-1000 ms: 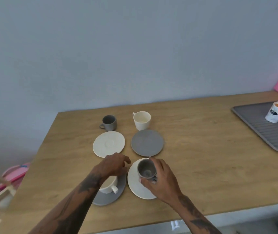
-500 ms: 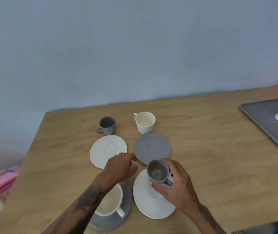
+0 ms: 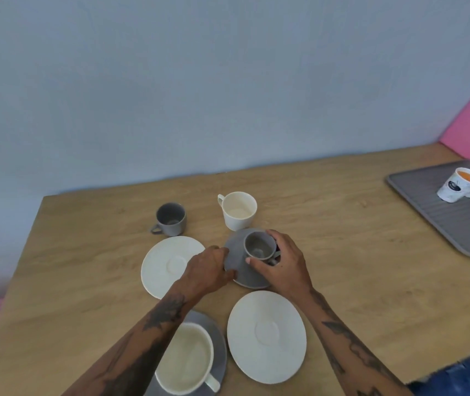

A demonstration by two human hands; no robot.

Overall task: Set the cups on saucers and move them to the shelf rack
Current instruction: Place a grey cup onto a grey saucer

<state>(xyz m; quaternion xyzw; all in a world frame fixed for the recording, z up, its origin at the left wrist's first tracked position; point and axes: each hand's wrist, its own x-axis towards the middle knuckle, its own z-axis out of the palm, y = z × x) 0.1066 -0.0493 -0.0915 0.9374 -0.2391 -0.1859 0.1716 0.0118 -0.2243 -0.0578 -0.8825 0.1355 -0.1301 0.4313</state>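
— Right hand (image 3: 281, 264): what is held by it?
— A small grey cup (image 3: 259, 246) is gripped, with the thumb on its near side and the fingers curled round the far side and the handle. The cup is seen upright over the grey saucer (image 3: 238, 264); whether its base touches the saucer cannot be told.

— And the left hand (image 3: 209, 271)?
— It is laid at the left edge of the same grey saucer, fingers bent onto the rim. Whether the rim is pinched or only touched cannot be told.

— How are the other pieces placed?
— A white cup (image 3: 185, 361) is set on a second grey saucer (image 3: 218, 338) at the near edge of the wooden table (image 3: 356, 252), partly hidden by the left forearm. Just to its right an empty white saucer (image 3: 266, 335) is found. Another white saucer (image 3: 168, 264) lies left of the hands. Behind it a second grey cup (image 3: 170, 219) is stood directly on the table, and a second white cup (image 3: 237, 210) beside that.

— Anything at the far right?
— Two paper cups (image 3: 456, 185) with orange liquid are seen on a grey tray (image 3: 456, 224).
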